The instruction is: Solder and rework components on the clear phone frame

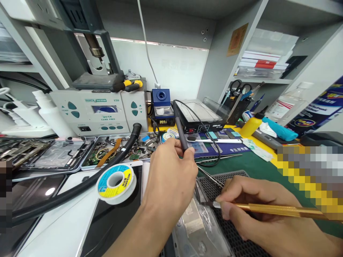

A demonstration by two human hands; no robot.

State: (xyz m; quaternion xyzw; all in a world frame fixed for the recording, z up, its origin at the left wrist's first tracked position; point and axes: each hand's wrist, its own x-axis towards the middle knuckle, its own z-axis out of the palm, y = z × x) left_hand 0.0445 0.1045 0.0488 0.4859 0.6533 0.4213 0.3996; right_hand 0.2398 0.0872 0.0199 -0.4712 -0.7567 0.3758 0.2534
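Note:
My left hand (168, 175) is closed round the black handle of a soldering iron (180, 130), whose cable loops back toward the soldering station (162, 107). My right hand (257, 210) pinches a gold-handled blade tool (276, 210), its tip pointing left onto a metal-shielded circuit board (197, 221). The board lies on a black perforated mat (230, 232). Thin tweezers (211, 176) rest just beyond the board, between the two hands.
A solder wire spool (116, 182) sits on a phone at left, crossed by a black hose (80, 185). Behind are a hot-air rework station (99, 110), trays of phone parts (64, 157), a preheater plate (200, 116), a yellow bottle (250, 125) and scissors in a holder (238, 103).

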